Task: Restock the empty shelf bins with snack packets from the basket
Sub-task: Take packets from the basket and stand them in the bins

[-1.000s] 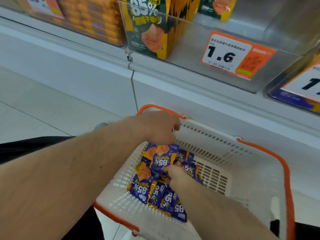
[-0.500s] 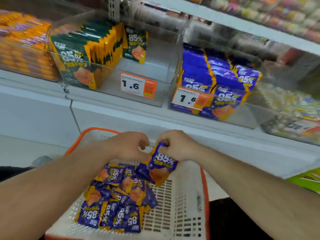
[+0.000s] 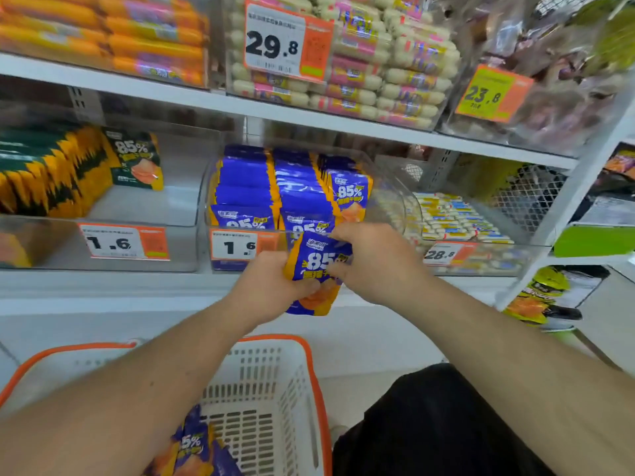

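A shop shelf [image 3: 309, 113] fills the background. The left hand [image 3: 271, 286] and right hand [image 3: 374, 262] both grip a blue snack packet [image 3: 318, 269] just before the clear bin [image 3: 395, 201] of matching packets. Best stand it upright in the bin's sparse right row. Below the bin, the basket [image 3: 275, 389] holds more packets.

White store shelving [image 3: 309, 115], pale floor [image 3: 360, 341]

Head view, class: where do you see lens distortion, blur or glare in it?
Head view: wide-angle lens bows the shelf edge; upper-right bagged goods smear with blur; clear bin catches glare; held blue packet stays fairly sharp.
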`<state>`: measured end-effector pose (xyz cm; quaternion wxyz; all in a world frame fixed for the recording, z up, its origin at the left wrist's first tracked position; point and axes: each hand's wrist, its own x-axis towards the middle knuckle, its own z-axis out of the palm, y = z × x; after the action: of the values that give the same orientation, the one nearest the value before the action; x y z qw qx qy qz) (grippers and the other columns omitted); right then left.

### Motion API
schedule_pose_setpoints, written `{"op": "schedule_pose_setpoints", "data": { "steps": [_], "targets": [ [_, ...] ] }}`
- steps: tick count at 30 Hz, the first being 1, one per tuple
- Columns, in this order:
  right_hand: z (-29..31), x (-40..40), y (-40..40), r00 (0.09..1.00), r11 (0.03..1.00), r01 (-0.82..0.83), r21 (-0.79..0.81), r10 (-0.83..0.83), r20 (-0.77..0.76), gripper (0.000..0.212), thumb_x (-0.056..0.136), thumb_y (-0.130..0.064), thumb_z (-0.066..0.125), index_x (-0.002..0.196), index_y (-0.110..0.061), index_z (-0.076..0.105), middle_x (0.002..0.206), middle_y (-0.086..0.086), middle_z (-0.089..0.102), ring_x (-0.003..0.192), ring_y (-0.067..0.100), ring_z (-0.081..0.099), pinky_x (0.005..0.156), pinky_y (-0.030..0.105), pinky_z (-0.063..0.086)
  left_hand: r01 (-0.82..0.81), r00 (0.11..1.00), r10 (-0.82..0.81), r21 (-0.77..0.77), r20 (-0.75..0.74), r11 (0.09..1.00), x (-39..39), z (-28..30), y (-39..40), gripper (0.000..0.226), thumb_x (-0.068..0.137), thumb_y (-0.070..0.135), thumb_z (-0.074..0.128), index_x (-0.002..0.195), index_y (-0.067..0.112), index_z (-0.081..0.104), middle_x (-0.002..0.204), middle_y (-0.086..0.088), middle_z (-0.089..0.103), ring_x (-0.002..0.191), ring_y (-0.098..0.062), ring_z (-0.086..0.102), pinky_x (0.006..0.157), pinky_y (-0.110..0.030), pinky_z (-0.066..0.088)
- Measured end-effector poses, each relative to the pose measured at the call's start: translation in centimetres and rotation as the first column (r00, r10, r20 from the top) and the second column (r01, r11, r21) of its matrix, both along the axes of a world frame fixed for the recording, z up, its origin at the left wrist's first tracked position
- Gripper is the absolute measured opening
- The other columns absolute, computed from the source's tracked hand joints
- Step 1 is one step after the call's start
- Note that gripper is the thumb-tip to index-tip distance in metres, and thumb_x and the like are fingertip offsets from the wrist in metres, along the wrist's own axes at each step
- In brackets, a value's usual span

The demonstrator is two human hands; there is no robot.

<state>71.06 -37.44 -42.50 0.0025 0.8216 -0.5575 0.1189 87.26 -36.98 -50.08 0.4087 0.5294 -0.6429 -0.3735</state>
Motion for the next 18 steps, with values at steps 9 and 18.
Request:
{"op": "schedule_pose_setpoints", "data": {
  "steps": [9,18],
  "targets": [
    [3.2,-5.5,-3.3,0.988,0.839,0.124,-0.529,-0.058,0.140,0.020,0.081,-0.022,0.070,0.099,-0.015,0.068,0.096,0.007,0.067,0.090,0.034,0.063,0.070,0.039,0.050,-0.063,0.716,0.383,-0.493,0.583,0.868,-3.6,3.7,-4.8,0.063,0.083,0.043,0.066,0.139,0.024,0.044,0.140,0.005,0.048,0.130,-0.020,0.042,0.105,-0.041,0.029],
    [1.8,-5.8,-11.0,0.968,0.868,0.114,-0.483,-0.207,-0.143,0.018,0.088,-0.020,0.064,0.103,-0.011,0.060,0.101,0.011,0.062,0.096,0.036,0.060,0.068,0.035,0.028,-0.052,0.426,0.315,-0.324,0.848,0.945,-2.1,2.2,-6.9,0.080,0.092,0.068,0.035,0.155,0.029,0.003,0.164,0.006,0.004,0.150,-0.021,0.002,0.119,-0.049,0.003]
  ]
}}
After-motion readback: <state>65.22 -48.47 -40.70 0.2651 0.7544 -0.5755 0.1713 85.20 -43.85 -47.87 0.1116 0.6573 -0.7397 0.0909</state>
